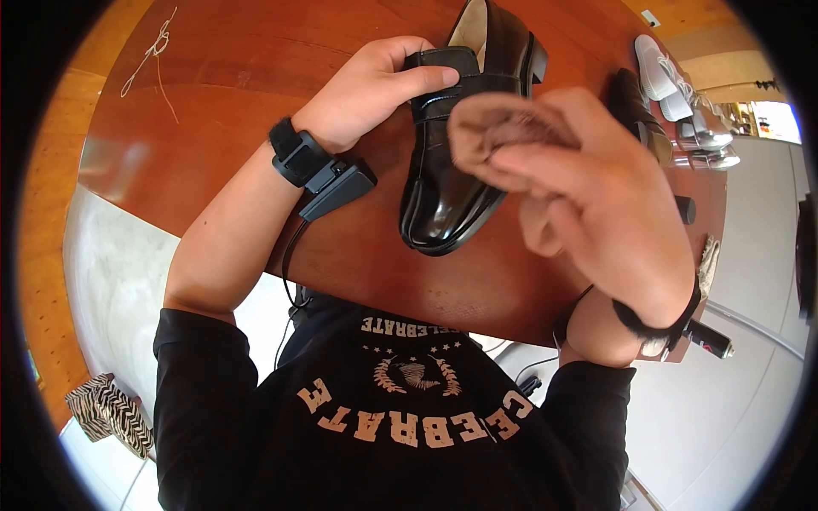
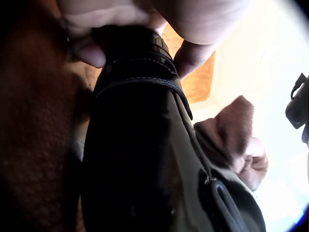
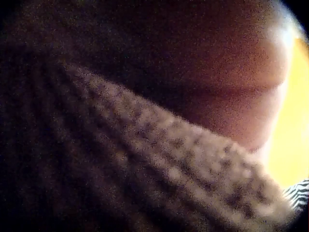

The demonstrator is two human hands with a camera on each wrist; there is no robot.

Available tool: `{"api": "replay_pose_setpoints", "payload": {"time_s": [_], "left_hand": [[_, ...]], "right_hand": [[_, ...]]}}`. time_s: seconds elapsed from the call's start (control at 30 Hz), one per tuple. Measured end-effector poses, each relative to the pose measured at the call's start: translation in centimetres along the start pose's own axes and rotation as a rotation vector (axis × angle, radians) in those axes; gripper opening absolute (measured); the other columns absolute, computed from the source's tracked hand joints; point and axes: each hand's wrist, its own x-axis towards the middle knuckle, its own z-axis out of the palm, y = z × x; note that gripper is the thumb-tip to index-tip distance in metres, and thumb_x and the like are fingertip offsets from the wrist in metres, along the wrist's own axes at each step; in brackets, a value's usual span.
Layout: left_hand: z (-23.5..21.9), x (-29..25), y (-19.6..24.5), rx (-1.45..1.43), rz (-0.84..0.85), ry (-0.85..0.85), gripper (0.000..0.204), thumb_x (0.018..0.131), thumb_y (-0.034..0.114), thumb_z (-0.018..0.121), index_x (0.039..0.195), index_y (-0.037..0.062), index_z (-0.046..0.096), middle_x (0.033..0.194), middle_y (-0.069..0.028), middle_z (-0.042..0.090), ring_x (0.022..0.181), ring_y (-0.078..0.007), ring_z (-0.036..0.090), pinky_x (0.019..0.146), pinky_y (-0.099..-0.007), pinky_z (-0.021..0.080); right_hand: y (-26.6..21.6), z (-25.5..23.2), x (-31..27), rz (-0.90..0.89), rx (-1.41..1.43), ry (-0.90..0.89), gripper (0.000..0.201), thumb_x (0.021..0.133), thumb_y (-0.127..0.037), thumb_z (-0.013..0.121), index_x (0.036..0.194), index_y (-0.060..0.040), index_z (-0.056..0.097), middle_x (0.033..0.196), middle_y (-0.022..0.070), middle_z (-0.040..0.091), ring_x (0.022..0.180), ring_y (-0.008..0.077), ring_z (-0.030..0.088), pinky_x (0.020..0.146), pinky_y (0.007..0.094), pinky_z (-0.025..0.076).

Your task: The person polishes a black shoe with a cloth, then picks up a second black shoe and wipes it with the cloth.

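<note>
A glossy black loafer [image 1: 443,200] lies toe toward the person on the reddish-brown table. The left hand [image 1: 371,89] grips its upper near the opening, thumb on the strap; in the left wrist view the left hand's [image 2: 145,21] fingers lie round the dark shoe [image 2: 130,145]. Over the shoe's right side, the right hand [image 1: 613,196] pinches a bunched brown cloth [image 1: 503,136]; a gap between cloth and shoe cannot be judged. The left wrist view shows the cloth [image 2: 229,128] beside the shoe. In the right wrist view, ribbed cloth [image 3: 193,159] lies close against the right hand [image 3: 231,96].
At the table's right edge stand white sneakers [image 1: 656,72], a dark shoe [image 1: 630,102] and other shoes. A string [image 1: 158,51] lies on the table [image 1: 256,51] at the upper left. Near the right wrist is a black can [image 1: 709,339]. A zebra-striped item [image 1: 115,413] is at lower left.
</note>
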Motion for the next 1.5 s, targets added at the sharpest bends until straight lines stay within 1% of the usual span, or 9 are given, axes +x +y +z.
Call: {"api": "replay_pose_setpoints", "payload": {"time_s": [0.27,0.4,0.53,0.63,0.73,0.93,1.2,1.33,1.5], "left_hand": [[0.1,0.0,-0.1,-0.073,-0.016,-0.019,0.024,0.099,0.024,0.069,0.109,0.0028,0.067,0.096,0.0016,0.067,0.088,-0.0063,0.059,0.080,-0.0249,0.048],[-0.4,-0.1,0.4,0.031,-0.049,-0.047,0.021,0.101,0.019,0.066,0.114,0.0027,0.064,0.103,0.0000,0.067,0.094,-0.0078,0.061,0.085,-0.0265,0.051],[-0.4,-0.1,0.5,0.040,-0.063,-0.039,0.019,0.101,0.018,0.065,0.113,0.0029,0.064,0.103,-0.0002,0.067,0.095,-0.0079,0.062,0.087,-0.0274,0.052],[-0.6,0.0,-0.1,-0.016,-0.031,-0.065,0.019,0.101,0.019,0.065,0.113,0.0033,0.064,0.103,0.0006,0.067,0.095,-0.0076,0.062,0.086,-0.0269,0.051],[-0.5,-0.1,0.1,-0.035,-0.050,-0.062,0.020,0.101,0.019,0.065,0.113,0.0033,0.064,0.103,0.0006,0.067,0.096,-0.0081,0.062,0.087,-0.0268,0.051],[-0.4,-0.1,0.6,0.048,-0.066,-0.042,0.021,0.100,0.020,0.067,0.112,0.0033,0.065,0.104,0.0003,0.067,0.096,-0.0076,0.061,0.088,-0.0255,0.049],[-0.3,0.0,-0.1,0.003,-0.022,-0.010,0.024,0.099,0.024,0.069,0.108,0.0023,0.067,0.097,0.0011,0.067,0.089,-0.0072,0.059,0.081,-0.0255,0.048],[0.7,-0.4,0.8,-0.102,-0.034,0.016,0.022,0.099,0.021,0.069,0.106,0.0005,0.067,0.094,0.0010,0.067,0.085,-0.0070,0.058,0.077,-0.0257,0.048],[0.3,-0.3,0.6,-0.072,-0.059,0.032,0.019,0.100,0.018,0.068,0.106,0.0001,0.065,0.094,-0.0001,0.067,0.085,-0.0070,0.058,0.076,-0.0251,0.049]], "right_hand": [[-1.2,0.6,0.3,-0.052,0.045,-0.055,0.048,0.065,0.014,0.057,0.105,-0.0052,0.073,0.118,0.0172,0.062,0.098,0.0368,0.068,0.082,0.0376,0.056],[0.7,0.6,0.4,-0.012,-0.015,0.054,0.049,0.065,0.013,0.056,0.107,-0.0055,0.074,0.118,0.0163,0.062,0.097,0.0356,0.068,0.082,0.0376,0.056],[-0.1,0.3,0.3,0.099,0.117,0.005,0.049,0.067,0.015,0.055,0.109,-0.0035,0.073,0.117,0.0158,0.062,0.092,0.0300,0.069,0.075,0.0345,0.056],[-0.9,1.0,0.4,-0.015,0.096,-0.037,0.047,0.069,0.017,0.054,0.109,-0.0015,0.073,0.114,0.0140,0.062,0.080,0.0217,0.071,0.064,0.0323,0.056],[-0.9,1.3,0.5,-0.027,0.037,-0.009,0.046,0.070,0.016,0.055,0.109,-0.0017,0.073,0.113,0.0146,0.062,0.085,0.0241,0.071,0.068,0.0341,0.056],[2.0,-0.5,0.2,0.145,-0.078,0.069,0.045,0.073,0.011,0.053,0.112,-0.0017,0.071,0.116,0.0172,0.061,0.102,0.0390,0.066,0.087,0.0398,0.054],[0.4,-0.4,0.2,0.103,0.009,-0.035,0.049,0.070,0.012,0.055,0.112,-0.0047,0.073,0.115,0.0151,0.062,0.101,0.0336,0.068,0.082,0.0381,0.055],[-0.9,0.5,0.1,-0.038,0.025,-0.053,0.043,0.066,0.009,0.063,0.104,-0.0073,0.075,0.109,0.0112,0.063,0.095,0.0282,0.068,0.075,0.0366,0.057],[-1.0,1.5,-0.1,-0.120,-0.035,0.069,0.012,0.086,-0.015,0.064,0.089,-0.0068,0.073,0.090,0.0102,0.057,0.079,0.0283,0.064,0.072,0.0393,0.054]]}}
